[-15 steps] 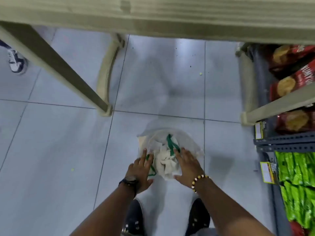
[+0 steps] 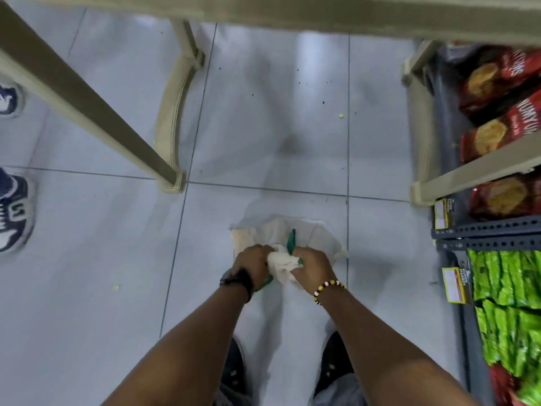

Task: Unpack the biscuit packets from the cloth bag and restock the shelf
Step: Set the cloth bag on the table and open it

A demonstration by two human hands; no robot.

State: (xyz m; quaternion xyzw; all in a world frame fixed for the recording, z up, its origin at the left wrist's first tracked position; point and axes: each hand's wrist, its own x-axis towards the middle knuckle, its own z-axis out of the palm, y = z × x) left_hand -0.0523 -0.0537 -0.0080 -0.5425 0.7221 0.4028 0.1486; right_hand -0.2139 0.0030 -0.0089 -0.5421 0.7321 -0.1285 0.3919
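Where the cloth bag (image 2: pixel 319 237) lies on the floor tiles (image 2: pixel 87 288) just toward 6 o'clock from mid-view, the left hand (image 2: pixel 254 263) and right hand (image 2: pixel 315 266) bunch its top between them, each grip clamped on the fabric. The shelf (image 2: pixel 483 230) stands at 3 o'clock, red packets (image 2: pixel 494 133) above green packets (image 2: pixel 509 303)
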